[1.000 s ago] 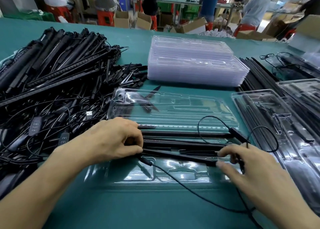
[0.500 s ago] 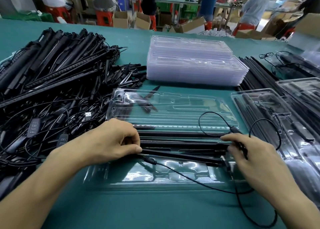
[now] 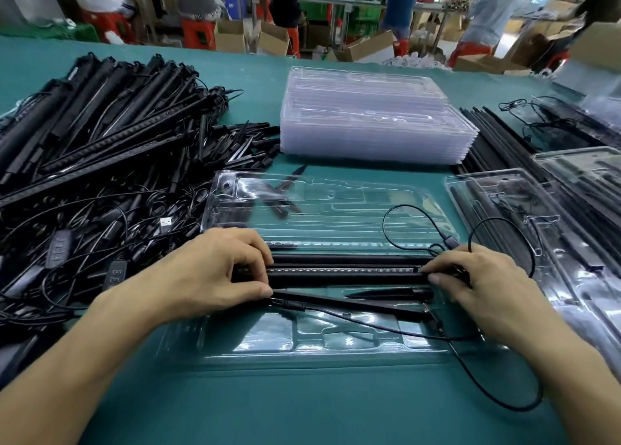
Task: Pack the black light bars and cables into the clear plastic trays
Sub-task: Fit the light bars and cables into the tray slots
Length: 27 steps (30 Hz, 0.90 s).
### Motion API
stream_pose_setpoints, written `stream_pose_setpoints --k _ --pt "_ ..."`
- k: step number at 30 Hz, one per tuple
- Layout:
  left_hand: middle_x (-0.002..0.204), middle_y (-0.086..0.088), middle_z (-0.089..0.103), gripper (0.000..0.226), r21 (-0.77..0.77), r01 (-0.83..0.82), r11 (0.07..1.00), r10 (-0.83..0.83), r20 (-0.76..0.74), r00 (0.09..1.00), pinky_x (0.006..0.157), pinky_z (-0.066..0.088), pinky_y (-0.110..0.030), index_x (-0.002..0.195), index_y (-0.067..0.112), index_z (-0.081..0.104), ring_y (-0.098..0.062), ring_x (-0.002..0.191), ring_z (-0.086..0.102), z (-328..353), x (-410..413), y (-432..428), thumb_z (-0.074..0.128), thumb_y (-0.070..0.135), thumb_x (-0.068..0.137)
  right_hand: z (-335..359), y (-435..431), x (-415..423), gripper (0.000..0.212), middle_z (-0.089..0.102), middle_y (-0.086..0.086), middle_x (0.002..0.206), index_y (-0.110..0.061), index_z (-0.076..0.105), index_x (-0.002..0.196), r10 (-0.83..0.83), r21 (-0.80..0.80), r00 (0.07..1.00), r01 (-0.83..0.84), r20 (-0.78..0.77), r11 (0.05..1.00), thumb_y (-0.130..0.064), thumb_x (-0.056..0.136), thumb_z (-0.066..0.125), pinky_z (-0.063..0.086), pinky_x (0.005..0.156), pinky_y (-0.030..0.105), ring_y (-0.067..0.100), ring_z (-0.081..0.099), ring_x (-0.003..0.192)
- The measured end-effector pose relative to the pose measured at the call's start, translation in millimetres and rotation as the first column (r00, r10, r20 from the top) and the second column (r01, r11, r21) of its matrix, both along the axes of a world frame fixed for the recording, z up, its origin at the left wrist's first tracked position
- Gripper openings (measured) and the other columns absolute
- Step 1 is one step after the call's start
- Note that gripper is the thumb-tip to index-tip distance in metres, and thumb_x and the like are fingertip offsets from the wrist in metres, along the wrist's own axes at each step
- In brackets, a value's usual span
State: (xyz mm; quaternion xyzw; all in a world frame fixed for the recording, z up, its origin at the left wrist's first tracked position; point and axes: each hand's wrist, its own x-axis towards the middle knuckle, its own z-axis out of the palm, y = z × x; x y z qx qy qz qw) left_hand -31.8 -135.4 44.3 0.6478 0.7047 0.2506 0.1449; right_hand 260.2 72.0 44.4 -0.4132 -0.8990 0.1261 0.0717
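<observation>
Light bar (image 3: 342,271) now lies flat in the tray (image 3: 336,347), LED strip up; both hands (image 3: 215,273) (image 3: 484,286) grip its ends.

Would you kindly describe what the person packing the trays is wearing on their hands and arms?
Nothing is worn on either. The left hand and right hand are bare, with no gloves, rings, watch or wristband visible. Both forearms are uncovered right down to the frame's lower edge, so no sleeve shows. The fingernails look short and unpainted. No markings appear on either arm.
</observation>
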Motion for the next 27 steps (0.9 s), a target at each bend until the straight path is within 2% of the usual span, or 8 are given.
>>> stream_pose_setpoints --k 4,7,11,14,17,22,25,27 --pt "0.101 0.029 0.062 0.013 -0.006 -0.015 1.000 0.014 -0.075 0.997 0.080 0.047 -0.027 0.074 0.034 0.070 0.004 0.098 0.060 -2.8 0.2 -0.5 0.077 0.041 0.082 0.1 1.2 1.4 0.008 0.058 -0.017 0.093 -0.050 0.066 0.091 0.021 -0.037 0.998 -0.023 -0.056 0.999 -0.043 0.089 0.063 0.050 0.078 0.041 0.014 0.057 0.094" --pt "0.101 0.029 0.059 0.014 -0.010 -0.011 1.000 0.010 -0.119 0.993 0.084 0.050 -0.033 0.074 0.036 0.065 0.005 0.099 0.058 -1.9 1.6 -1.4 0.073 0.042 0.084 1.8 0.9 1.4 0.010 0.059 -0.017 0.089 -0.051 0.066 0.090 0.030 -0.049 0.998 -0.033 -0.060 0.998 -0.041 0.089 0.065 0.050 0.077 0.041 0.013 0.057 0.091" --pt "0.096 0.027 0.061 0.016 0.029 0.008 1.000 -0.004 -0.116 0.993 0.079 0.053 -0.035 0.074 0.034 0.063 0.003 0.094 0.060 0.7 1.8 -3.6 0.073 0.039 0.085 3.5 -3.0 0.5 0.009 0.059 -0.014 0.089 -0.049 0.066 0.091 0.011 -0.038 0.997 -0.014 -0.072 0.999 -0.040 0.089 0.065 0.049 0.078 0.040 0.016 0.057 0.093" --pt "0.095 0.026 0.062 0.018 0.029 0.006 1.000 -0.003 -0.084 0.996 0.073 0.051 -0.030 0.072 0.033 0.064 0.002 0.092 0.061 2.0 -0.4 -5.0 0.068 0.048 0.082 4.0 -10.5 3.5 0.008 0.059 -0.016 0.092 -0.045 0.067 0.093 -0.004 0.020 0.990 0.006 -0.139 1.000 -0.039 0.087 0.068 0.048 0.075 0.038 0.015 0.056 0.092" --pt "0.096 0.027 0.063 0.026 0.039 0.017 0.999 -0.015 -0.048 0.999 0.072 0.049 -0.027 0.072 0.033 0.068 -0.001 0.093 0.062 1.1 -3.0 -4.7 0.064 0.059 0.078 5.2 -14.3 5.0 0.014 0.058 -0.019 0.092 -0.047 0.067 0.100 -0.003 0.041 0.992 0.009 -0.124 0.999 -0.039 0.088 0.067 0.051 0.076 0.040 0.016 0.057 0.092" --pt "0.095 0.021 0.067 0.019 0.034 0.059 0.998 -0.061 0.044 0.997 0.079 0.047 -0.014 0.073 0.030 0.075 -0.004 0.095 0.065 -0.3 -4.7 -2.5 0.073 0.049 0.076 4.6 -9.7 5.1 0.014 0.058 -0.014 0.089 -0.049 0.066 0.098 -0.007 -0.037 0.998 0.005 -0.062 0.999 -0.037 0.089 0.066 0.051 0.080 0.043 0.019 0.058 0.093" --pt "0.095 0.022 0.067 0.018 0.019 0.057 0.998 -0.058 0.056 0.997 0.073 0.043 -0.008 0.073 0.032 0.076 -0.005 0.096 0.065 -0.1 -5.9 -2.9 0.073 0.049 0.075 7.0 -8.6 6.3 0.016 0.057 -0.014 0.086 -0.052 0.064 0.092 -0.004 -0.053 0.998 0.001 -0.058 0.999 -0.037 0.089 0.067 0.050 0.079 0.042 0.017 0.058 0.089" --pt "0.096 0.024 0.066 0.021 0.008 0.047 0.999 -0.047 0.031 0.998 0.069 0.042 -0.009 0.075 0.035 0.075 -0.003 0.097 0.063 -0.3 -6.2 -3.0 0.070 0.055 0.075 9.1 -10.1 7.1 0.019 0.056 -0.016 0.086 -0.054 0.062 0.087 -0.011 -0.062 0.997 0.006 -0.074 0.998 -0.036 0.088 0.068 0.049 0.079 0.042 0.016 0.057 0.088"
